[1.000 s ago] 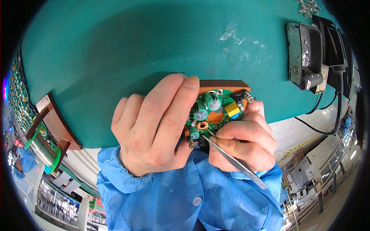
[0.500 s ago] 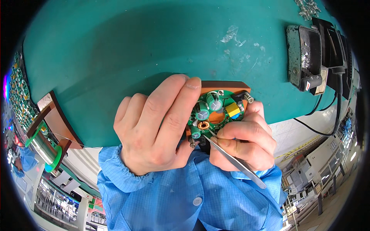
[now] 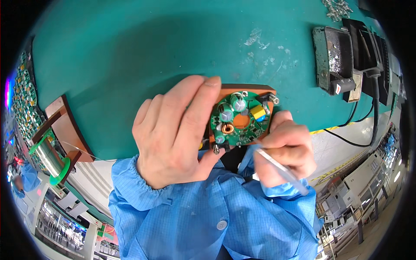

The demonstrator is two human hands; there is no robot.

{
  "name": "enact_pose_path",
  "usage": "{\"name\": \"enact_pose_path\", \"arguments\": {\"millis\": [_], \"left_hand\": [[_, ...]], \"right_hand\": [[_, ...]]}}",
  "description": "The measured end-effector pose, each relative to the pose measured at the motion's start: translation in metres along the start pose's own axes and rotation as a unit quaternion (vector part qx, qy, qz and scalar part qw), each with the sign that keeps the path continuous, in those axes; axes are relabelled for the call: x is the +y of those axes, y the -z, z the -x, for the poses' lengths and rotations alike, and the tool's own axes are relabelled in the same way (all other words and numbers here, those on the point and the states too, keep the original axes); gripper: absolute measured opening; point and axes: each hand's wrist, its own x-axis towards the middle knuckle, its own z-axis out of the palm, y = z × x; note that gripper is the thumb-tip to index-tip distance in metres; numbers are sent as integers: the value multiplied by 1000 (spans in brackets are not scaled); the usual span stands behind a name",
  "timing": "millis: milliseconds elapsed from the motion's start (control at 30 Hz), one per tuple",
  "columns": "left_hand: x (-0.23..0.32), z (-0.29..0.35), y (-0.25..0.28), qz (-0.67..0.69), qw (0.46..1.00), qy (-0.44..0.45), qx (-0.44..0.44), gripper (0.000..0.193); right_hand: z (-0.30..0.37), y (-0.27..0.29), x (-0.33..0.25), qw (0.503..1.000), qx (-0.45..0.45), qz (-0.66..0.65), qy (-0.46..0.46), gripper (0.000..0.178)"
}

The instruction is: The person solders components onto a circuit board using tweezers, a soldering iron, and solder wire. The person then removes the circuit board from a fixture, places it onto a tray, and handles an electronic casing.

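My left hand (image 3: 175,130) is closed round the left side of a brown fixture block (image 3: 249,88), its fingertips on the far edge. A round green circuit board (image 3: 250,104) lies in the fixture, with a hole in its middle. It carries several green capacitors (image 3: 238,102), a copper-wound coil (image 3: 227,128) and a yellow transformer (image 3: 258,112). Spring clamps (image 3: 274,99) sit at the fixture's corners. In my right hand (image 3: 288,149) is a pair of metal tweezers (image 3: 281,170), blurred by motion, its tip close to the board's near right edge.
A solder wire spool (image 3: 50,158) stands on a brown holder at the left, before a pile of green circuit boards (image 3: 26,102). Far right are a soldering iron stand (image 3: 333,58), a black cable (image 3: 376,99) and small metal parts (image 3: 337,9). A green mat (image 3: 130,43) covers the table.
My right hand has drawn the tweezers back from beside the coil toward the right and near side, uncovering more of the board. My left hand keeps its hold on the fixture.
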Motion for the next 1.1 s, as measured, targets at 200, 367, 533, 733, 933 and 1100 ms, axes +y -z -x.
{"name": "enact_pose_path", "arguments": {"millis": [200,367,533,733,933,1100], "left_hand": [[2,28,13,157,964,43,212,35],[-19,11,29,66,985,47,153,35],[-41,2,21,-8,994,60,94,33],[-38,7,33,-37,989,59,127,31],[-48,13,44,26,989,131,57,25],[-46,3,44,27,991,126,34,18]], "right_hand": [[-10,29,-31,985,16,95,-141,25],[-27,46,-44,964,-40,40,-260,27],[-36,58,-41,958,-107,6,-266,17],[-32,66,-48,947,-57,-49,-312,36],[-28,55,-51,953,-8,-4,-303,16],[-23,53,-48,968,9,-75,-239,21]]}}
